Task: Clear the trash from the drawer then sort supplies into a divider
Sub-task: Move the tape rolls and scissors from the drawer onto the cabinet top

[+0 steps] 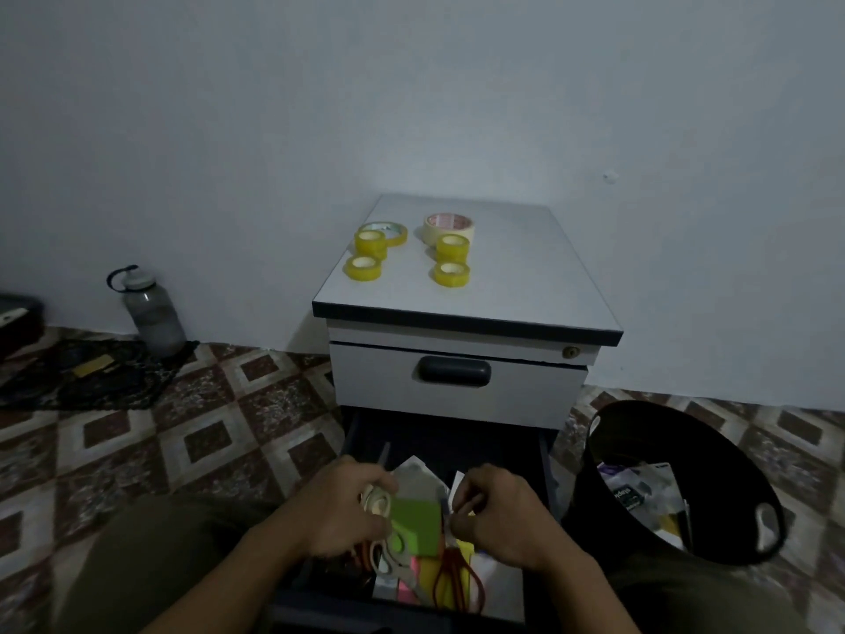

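Note:
The lower drawer [532, 583] of the grey cabinet is pulled out toward me, and both my hands are inside it. My left hand [347, 510] is closed around a cream looped handle [377, 501], apparently of scissors. My right hand [498, 514] has its fingers curled, pinching the edge of a white paper [457, 485]. Between the hands lie a green sticky-note pad [418, 526] and crumpled grey paper [416, 473]. Nearer me are yellow notes [464, 553], pink notes [407, 588] and a red looped item [457, 583]. The drawer's left part is dark.
A black bin [713, 450] with paper and wrappers stands on the floor right of the drawer. On the cabinet top [526, 267] sit several yellow tape rolls [363, 267] and a masking tape roll [450, 226]. The upper drawer [526, 391] is closed. A water bottle [155, 313] stands at the left wall.

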Available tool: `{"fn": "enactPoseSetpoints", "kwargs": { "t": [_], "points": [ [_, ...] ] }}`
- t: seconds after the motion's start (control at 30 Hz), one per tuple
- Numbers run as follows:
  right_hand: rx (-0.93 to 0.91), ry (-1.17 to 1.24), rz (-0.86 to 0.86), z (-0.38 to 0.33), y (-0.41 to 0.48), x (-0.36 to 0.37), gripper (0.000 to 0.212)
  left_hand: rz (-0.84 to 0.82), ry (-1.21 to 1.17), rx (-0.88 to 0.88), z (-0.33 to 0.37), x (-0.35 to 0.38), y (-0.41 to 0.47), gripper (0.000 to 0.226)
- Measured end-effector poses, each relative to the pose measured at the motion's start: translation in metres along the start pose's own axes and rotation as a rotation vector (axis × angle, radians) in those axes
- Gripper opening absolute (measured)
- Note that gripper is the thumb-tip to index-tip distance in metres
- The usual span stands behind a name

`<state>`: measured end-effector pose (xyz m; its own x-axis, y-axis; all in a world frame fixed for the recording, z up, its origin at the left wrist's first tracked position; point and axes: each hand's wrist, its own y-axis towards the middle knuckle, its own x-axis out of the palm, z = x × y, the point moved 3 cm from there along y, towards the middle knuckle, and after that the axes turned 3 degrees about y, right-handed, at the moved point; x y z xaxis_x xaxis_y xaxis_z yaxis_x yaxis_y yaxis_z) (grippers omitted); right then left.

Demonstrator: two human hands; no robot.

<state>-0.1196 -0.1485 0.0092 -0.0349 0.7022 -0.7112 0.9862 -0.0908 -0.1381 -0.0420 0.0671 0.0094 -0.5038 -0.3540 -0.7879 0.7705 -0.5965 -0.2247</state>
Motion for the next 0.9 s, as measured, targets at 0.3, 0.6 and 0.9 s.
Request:
{"fn": "enactPoseSetpoints", "kwargs": {
  "t": [0.3, 0.6, 0.9],
  "points": [
    [-0.269, 0.208, 0.310, -0.083, -0.047, -0.131, 0.013, 0.101, -0.033, 0.103, 0.076, -0.114, -0.024, 0.039],
    [-0.370, 0.232, 0.571, -0.079, 0.015, -0.240, 0.008, 0.324, -0.012, 0.269, 0.161, -0.191, 0.068, 0.038],
    [-0.250, 0.041, 0.546, -0.011, 0.153, -0.281, 0.005, 0.261, 0.275, 0.225, 0.224, -0.195, 0.230, 0.049]
  ]
}}
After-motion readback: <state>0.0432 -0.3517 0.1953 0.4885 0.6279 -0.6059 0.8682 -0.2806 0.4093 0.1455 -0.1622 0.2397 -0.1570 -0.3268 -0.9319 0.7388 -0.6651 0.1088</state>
